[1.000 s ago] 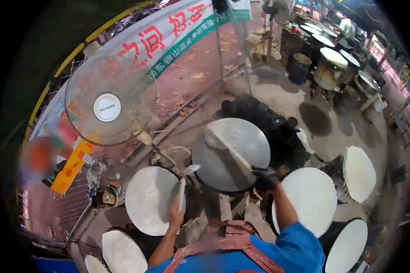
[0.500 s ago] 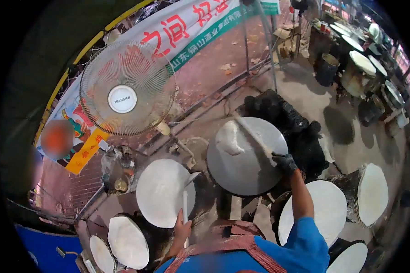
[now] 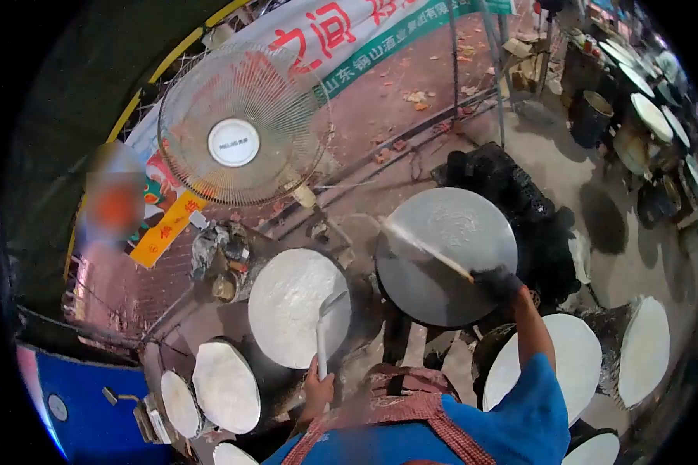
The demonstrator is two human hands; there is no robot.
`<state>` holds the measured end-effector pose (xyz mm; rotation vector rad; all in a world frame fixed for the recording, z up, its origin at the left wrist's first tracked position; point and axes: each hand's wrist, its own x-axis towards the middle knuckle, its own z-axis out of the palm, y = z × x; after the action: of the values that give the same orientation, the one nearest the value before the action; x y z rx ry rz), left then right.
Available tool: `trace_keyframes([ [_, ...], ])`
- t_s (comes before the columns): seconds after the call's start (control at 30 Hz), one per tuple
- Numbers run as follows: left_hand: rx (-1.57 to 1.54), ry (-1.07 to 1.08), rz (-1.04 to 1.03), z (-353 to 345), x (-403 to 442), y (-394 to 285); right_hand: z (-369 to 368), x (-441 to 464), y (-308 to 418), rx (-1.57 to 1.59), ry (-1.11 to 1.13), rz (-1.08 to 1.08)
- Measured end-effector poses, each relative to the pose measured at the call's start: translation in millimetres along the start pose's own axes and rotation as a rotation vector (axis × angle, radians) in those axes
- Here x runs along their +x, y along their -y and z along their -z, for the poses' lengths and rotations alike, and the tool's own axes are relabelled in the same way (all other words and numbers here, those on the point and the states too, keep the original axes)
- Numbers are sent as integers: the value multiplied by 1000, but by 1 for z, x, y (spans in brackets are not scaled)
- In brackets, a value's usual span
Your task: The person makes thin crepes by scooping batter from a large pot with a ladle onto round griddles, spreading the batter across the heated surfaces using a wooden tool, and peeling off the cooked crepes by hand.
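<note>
In a dark glove, my right hand (image 3: 498, 284) grips the end of a wooden batter spreader (image 3: 442, 258). The spreader reaches leftward over a large round grey griddle (image 3: 423, 306), and its far end is blurred. Thin wet batter (image 3: 459, 225) lies on the upper part of that griddle. My bare left hand (image 3: 316, 389) is wrapped round the pale handle of a scraper (image 3: 333, 304). Its flat blade lies over the right edge of a round white flatbread (image 3: 291, 298), which covers another griddle; whether the blade touches it I cannot tell.
A standing fan (image 3: 233, 142) rises beyond the left griddle. Charred black blocks (image 3: 504, 182) border the right griddle. White-topped round griddles stand near me: one at left (image 3: 226, 387), one at right (image 3: 570, 368). A long banner (image 3: 364, 43) hangs behind.
The thick batter mound is now spread thinner. My right hand has swung the spreader's far end leftward and down. My left hand still holds the scraper; the whole view has shifted slightly.
</note>
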<state>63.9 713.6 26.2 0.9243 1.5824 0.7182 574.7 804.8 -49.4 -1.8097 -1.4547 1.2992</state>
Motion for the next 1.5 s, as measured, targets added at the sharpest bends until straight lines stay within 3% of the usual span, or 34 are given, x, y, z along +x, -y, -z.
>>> trace_keyframes([
  [0.13,48,-35,-16,2,-7,1,6,-43,-44,-90,-20,209],
  [0.27,57,-87,37,-1,-27,-16,6,56,-44,-322,-336,592],
  [0.37,-69,-125,26,0,-31,-4,15,42,76,60,78,-200],
  [0.6,-15,-91,100,14,-26,21,31,-45,-16,-25,85,91],
  [0.8,-13,-108,104,24,-46,22,28,54,67,303,80,-138],
  [1.0,-32,-80,45,64,-41,28,31,-70,11,23,-56,-144],
  [1.1,-35,12,36,93,-27,36,-17,-174,-29,16,-248,-257],
  [1.2,-31,103,105,120,-12,40,-114,-248,-72,170,-459,-388],
  [1.27,-92,152,130,135,-9,40,-197,-248,-96,442,-557,-382],
  [1.33,-132,196,146,146,-15,37,-288,-188,-97,664,-603,-300],
  [1.37,-99,214,128,148,-20,32,-317,-149,-45,245,-654,-349],
  [1.47,-158,253,108,161,-40,22,-358,-95,11,-462,-842,-283],
  [1.5,-177,277,94,165,-40,26,-353,-102,-6,-519,-962,27],
])
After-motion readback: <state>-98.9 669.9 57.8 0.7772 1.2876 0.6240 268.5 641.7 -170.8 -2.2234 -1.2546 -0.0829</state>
